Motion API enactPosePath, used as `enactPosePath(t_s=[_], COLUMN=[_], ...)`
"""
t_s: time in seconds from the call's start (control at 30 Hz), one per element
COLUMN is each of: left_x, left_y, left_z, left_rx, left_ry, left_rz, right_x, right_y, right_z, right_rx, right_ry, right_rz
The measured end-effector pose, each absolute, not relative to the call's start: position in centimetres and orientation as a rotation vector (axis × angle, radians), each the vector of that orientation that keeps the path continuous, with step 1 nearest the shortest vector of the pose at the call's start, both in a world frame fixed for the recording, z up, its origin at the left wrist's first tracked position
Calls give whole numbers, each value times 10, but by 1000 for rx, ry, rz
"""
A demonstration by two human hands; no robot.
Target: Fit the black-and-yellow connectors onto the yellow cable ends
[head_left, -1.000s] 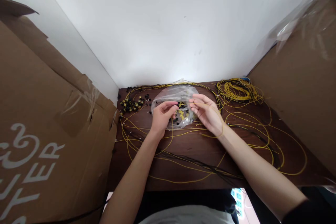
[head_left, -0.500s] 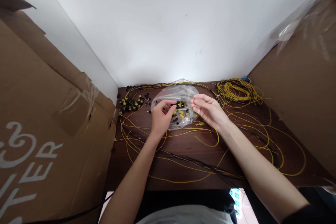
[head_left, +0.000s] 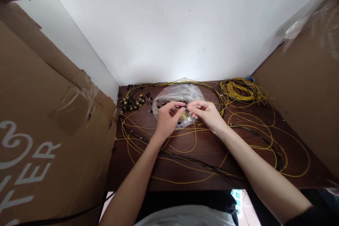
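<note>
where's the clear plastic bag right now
In the head view, the clear plastic bag lies at the table's far middle, just behind both hands, between the loose connectors and the yellow coil.

Two hands (head_left: 169,118), one plastic bag (head_left: 178,93), two cardboard boxes (head_left: 39,120).

A dark wooden desk (head_left: 206,150) stands against a plain white wall (head_left: 169,24), hemmed in by cardboard on both sides. A large brown box (head_left: 42,120) with white lettering and strips of clear tape fills the left; a second cardboard panel (head_left: 304,95), draped with clear film, rises on the right. A coil of yellow cable (head_left: 241,91) lies at the desk's far right corner, a cluster of small black and yellow connectors (head_left: 131,103) at its far left. Black cables (head_left: 201,165) cross the near edge.
</note>
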State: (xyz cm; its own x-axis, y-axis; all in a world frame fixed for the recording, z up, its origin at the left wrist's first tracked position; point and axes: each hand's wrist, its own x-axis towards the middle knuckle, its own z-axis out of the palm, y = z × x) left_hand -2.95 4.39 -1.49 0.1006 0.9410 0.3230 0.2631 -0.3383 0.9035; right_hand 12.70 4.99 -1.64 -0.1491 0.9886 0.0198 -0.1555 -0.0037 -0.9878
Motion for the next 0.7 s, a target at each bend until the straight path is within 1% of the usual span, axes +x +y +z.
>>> enactPosePath(t_s=[0.23, 0.6, 0.7], left_x=[-29, -30, -29], left_y=[45, 47, 46], left_z=[-19, -22, -23], left_rx=[1680, 1587, 1604], left_ry=[1204, 1233, 1240], left_rz=[1256, 1257, 1263], right_x=[127, 132, 130], right_y=[50, 49, 46], right_z=[-17, -18, -16], right_rx=[-1091, -1138, -1118], right_ry=[-1280, -1536, -1598], right_rz=[1240, 666, 615])
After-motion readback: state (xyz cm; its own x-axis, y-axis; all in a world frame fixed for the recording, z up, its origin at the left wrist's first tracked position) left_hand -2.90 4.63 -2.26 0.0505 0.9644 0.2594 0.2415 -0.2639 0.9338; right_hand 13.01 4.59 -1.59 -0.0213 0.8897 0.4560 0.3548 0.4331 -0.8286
